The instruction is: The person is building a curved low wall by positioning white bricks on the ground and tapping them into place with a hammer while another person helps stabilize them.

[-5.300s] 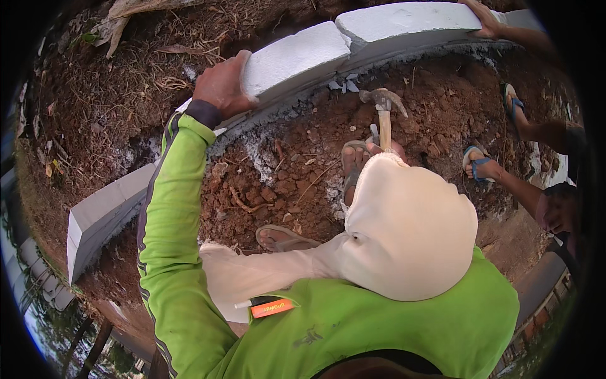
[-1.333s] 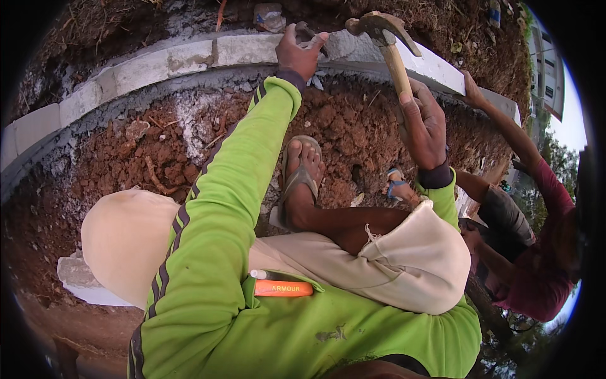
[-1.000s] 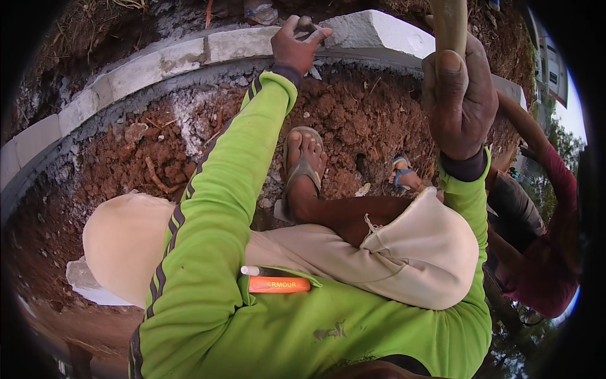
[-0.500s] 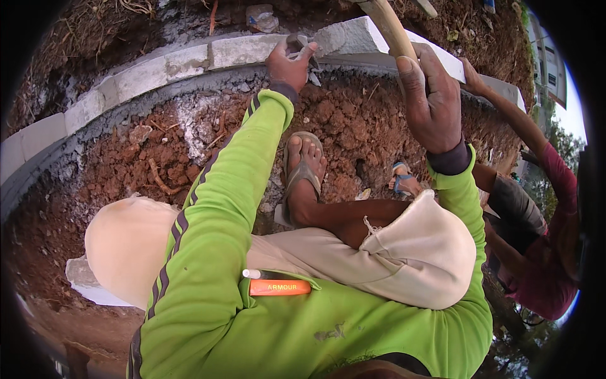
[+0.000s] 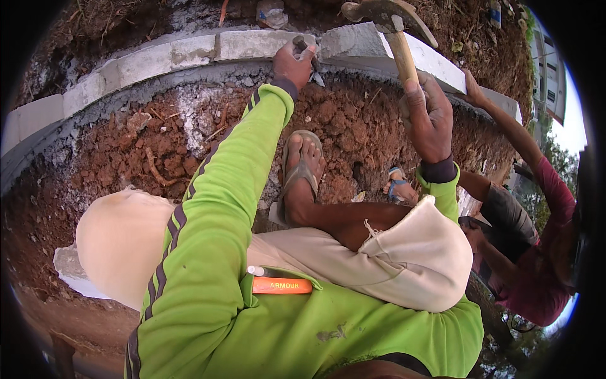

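My right hand [image 5: 429, 120] is closed round the wooden handle of a hammer [image 5: 399, 50], whose long, curved metal head stands above the kerb blocks. My left hand [image 5: 293, 68] is closed at the joint in the row of pale kerb blocks [image 5: 252, 45]. Its fingers curl about something small and dark grey, too hidden to name. Just right of that hand lies a rough-faced pale block [image 5: 353, 39], set at an angle to the row. A co-worker's hand [image 5: 473, 88] rests on the far right end of the blocks.
Loose red soil [image 5: 344, 120] with clods and roots lies between the kerb and my sandalled foot [image 5: 303, 161]. A co-worker in a maroon shirt [image 5: 536, 278] crouches at the right. Another block [image 5: 72, 271] lies by my left knee. An orange-handled tool [image 5: 282, 285] sits in my pocket.
My right hand has moved slightly down, bringing the hammer's head into view. My left hand's fingers have drawn closer together at the joint.
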`<state>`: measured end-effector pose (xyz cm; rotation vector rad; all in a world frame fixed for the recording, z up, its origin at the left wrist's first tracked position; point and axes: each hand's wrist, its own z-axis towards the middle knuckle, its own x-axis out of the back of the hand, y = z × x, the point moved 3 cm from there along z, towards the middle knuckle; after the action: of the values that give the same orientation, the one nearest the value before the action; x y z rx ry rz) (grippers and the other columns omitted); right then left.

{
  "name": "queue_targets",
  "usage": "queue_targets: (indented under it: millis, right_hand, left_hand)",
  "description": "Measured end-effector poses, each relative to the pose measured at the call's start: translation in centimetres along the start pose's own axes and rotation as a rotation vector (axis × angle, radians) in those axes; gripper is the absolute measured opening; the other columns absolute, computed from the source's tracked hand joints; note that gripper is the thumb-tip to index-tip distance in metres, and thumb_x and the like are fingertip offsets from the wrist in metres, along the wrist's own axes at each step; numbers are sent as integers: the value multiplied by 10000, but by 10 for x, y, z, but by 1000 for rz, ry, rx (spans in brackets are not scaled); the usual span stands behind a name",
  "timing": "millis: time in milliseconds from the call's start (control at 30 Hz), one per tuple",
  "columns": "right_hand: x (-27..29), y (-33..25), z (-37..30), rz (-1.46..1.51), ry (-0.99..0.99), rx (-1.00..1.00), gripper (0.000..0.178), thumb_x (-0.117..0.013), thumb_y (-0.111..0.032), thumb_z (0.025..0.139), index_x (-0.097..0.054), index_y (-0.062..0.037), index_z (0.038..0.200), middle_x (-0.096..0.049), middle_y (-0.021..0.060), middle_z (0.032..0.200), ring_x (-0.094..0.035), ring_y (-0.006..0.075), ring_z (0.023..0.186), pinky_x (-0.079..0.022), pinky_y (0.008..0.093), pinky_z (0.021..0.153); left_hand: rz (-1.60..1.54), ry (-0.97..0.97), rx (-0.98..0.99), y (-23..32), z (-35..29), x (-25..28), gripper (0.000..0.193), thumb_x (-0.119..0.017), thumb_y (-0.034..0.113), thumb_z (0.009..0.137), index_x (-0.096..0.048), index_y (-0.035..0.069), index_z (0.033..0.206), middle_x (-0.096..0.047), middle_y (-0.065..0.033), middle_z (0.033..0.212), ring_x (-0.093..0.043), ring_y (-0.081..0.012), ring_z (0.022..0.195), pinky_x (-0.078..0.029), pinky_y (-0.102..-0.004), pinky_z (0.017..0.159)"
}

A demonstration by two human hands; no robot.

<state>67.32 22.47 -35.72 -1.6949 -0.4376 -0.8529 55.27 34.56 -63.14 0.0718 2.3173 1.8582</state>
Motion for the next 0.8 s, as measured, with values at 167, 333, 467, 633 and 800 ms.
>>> queue_targets:
  millis: [167, 333, 467, 633, 800]
  right_hand:
    - [-2, -9, 3, 14, -36, -17, 334, -578, -310, 1024, -606, -26, 1197, -549, -17, 675, -462, 47, 612, -361, 246, 537]
    - [7, -41, 23, -128, -104, 79, 343, -636, -271, 985, -590, -37, 1231, -640, 16, 724, -512, 44, 649, -391, 233, 560]
    - [10, -71, 45, -250, -158, 246, 329, -659, -230, 966, -601, -38, 1227, -687, 59, 805, -533, 62, 684, -436, 246, 610]
    - [-8, -115, 69, -455, -251, 519, 401, -589, -341, 1015, -590, -73, 1313, -635, 56, 759, -593, 140, 627, -466, 309, 557]
    - [-46, -142, 94, -562, -328, 700, 305, -542, -157, 976, -598, -23, 1245, -659, 219, 857, -657, 408, 751, -519, 441, 685]
  left_hand:
    - [-421, 91, 178, -9, 35, 4, 408, -723, 228, 930, -557, -8, 1218, -649, -117, 1046, -666, -233, 933, -606, -329, 725]
    - [-334, 183, 326, -13, 27, -11, 459, -730, 260, 932, -534, -17, 1240, -642, -124, 1196, -695, -257, 1017, -564, -330, 736]
    - [-548, 194, 373, -28, 23, -11, 668, -756, 229, 911, -405, -92, 1380, -564, -222, 1323, -692, -298, 1023, -556, -317, 713]
    - [-707, 394, 431, -12, 14, -14, 332, -776, 150, 881, -621, -87, 1053, -676, -109, 894, -646, -203, 750, -533, -333, 639]
    - [-474, 345, 404, -39, 21, -10, 599, -825, 173, 844, -506, -145, 1239, -654, -211, 1084, -715, -266, 865, -585, -319, 673]
